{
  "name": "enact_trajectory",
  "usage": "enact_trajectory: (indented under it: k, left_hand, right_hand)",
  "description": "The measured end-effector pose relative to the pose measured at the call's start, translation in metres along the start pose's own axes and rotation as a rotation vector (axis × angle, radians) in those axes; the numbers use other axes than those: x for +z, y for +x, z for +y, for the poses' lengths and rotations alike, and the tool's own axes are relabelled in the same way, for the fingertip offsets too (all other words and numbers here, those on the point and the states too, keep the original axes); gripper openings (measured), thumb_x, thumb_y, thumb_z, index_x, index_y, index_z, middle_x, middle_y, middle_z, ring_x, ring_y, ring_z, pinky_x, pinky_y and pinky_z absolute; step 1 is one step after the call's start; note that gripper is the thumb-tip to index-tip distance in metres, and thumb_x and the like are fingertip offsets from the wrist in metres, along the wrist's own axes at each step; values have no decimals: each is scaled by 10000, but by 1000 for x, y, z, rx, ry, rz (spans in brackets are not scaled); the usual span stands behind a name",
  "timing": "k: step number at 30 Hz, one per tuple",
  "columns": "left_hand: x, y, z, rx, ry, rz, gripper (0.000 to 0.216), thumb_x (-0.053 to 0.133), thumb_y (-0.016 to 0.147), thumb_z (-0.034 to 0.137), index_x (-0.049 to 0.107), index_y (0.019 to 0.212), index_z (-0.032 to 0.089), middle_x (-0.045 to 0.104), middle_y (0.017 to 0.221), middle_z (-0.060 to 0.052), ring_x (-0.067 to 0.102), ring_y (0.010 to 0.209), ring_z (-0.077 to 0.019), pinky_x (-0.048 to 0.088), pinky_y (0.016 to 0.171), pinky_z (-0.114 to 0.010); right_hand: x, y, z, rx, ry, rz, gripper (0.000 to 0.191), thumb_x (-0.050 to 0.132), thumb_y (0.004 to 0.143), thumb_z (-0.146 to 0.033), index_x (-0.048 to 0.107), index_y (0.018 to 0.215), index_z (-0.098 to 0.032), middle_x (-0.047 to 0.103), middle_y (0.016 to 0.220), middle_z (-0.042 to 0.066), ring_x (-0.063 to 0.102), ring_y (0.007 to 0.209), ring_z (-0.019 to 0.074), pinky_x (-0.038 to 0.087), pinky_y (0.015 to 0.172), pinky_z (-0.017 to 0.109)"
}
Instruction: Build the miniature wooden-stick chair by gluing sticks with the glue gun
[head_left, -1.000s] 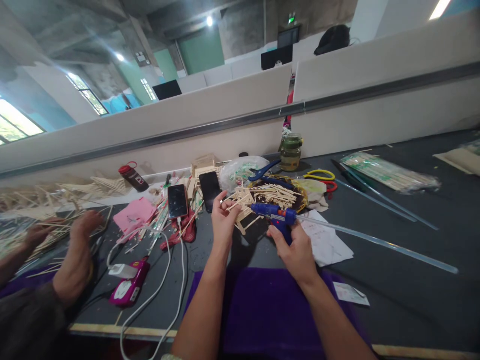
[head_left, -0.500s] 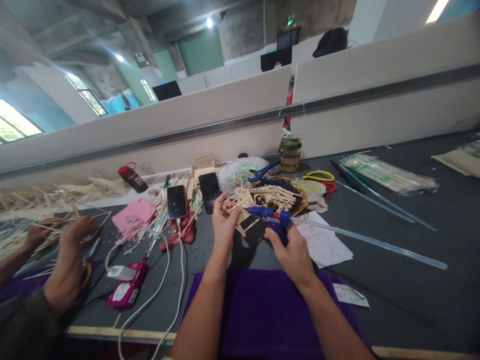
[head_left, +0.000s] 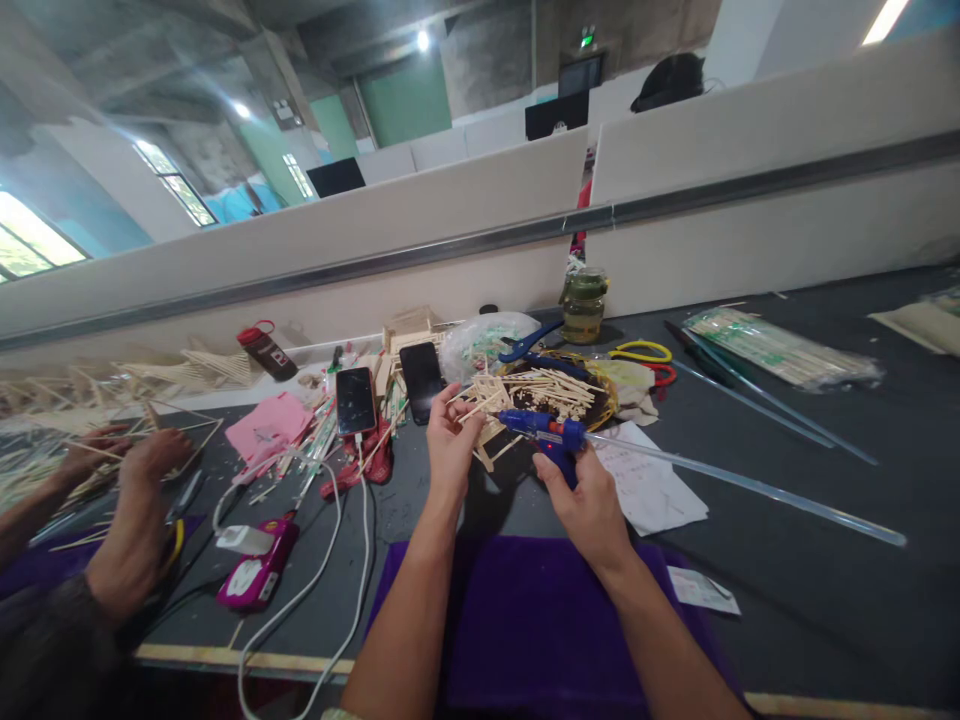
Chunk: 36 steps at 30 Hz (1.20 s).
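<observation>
At centre, we have a glue gun (head_left: 551, 432) in our right hand (head_left: 591, 500), sticks (head_left: 555, 388) behind it, a jar (head_left: 584, 310) beyond; left, a bottle (head_left: 268, 354); right, a packet (head_left: 784, 348).

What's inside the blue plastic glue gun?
A long, clear, thin stick runs into the back of the blue plastic glue gun, held in the right hand. Anything further inside is covered, so I can't see it.

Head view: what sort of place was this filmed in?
Most likely a craft workroom in an office-like space: a blue glue gun in the right hand, a heap of wooden sticks on the dark table, and a pale partition with dark screens beyond it.
</observation>
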<state>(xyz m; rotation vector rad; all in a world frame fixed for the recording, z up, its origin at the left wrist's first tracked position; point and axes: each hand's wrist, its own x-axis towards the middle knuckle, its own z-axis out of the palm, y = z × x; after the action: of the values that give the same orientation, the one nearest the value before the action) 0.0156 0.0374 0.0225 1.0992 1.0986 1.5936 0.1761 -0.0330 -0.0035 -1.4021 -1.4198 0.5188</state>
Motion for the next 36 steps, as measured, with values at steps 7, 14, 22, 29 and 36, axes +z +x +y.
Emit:
enact_trajectory:
  k: [7,14,22,29,36]
  left_hand:
    - [1,-1,1,2,-21,4,578,783,685,235,537,1207,203,624,831,20,605,747,-114,465,728,-237]
    - [0,-1,1,-1,-8,5,575,788,691,251,538,1205,195,629,833,15,612,744,-115,478,723,-238]
    - [0,-1,1,-11,-6,4,561,794,690,252,548,1190,196,634,830,12,619,734,-118,488,705,-237]
    - [0,-2,1,-12,-25,7,564,810,683,259,561,1185,204,637,838,14,626,735,-114,493,705,-232]
    - [-2,-2,0,-10,-32,-1,579,827,679,278,561,1186,200,648,840,9,634,736,-115,504,703,-231]
  right_hand:
    - [0,0,0,-48,-21,19,453,517,943,-483,595,1248,-159,741,1115,149,697,1060,311,557,862,402]
    - [-1,0,0,-57,-33,18,442,516,946,-479,603,1234,-156,745,1102,149,708,1032,309,565,840,398]
    - [-1,0,0,-54,-35,22,444,517,942,-481,601,1235,-158,745,1092,151,693,1063,318,553,868,418]
    - [-2,0,2,-40,-7,32,428,536,929,-483,614,1199,-160,746,1093,147,697,1046,314,554,844,407]
    - [-2,-1,4,-15,18,15,425,547,925,-479,611,1205,-166,751,1065,136,706,1011,310,550,850,419]
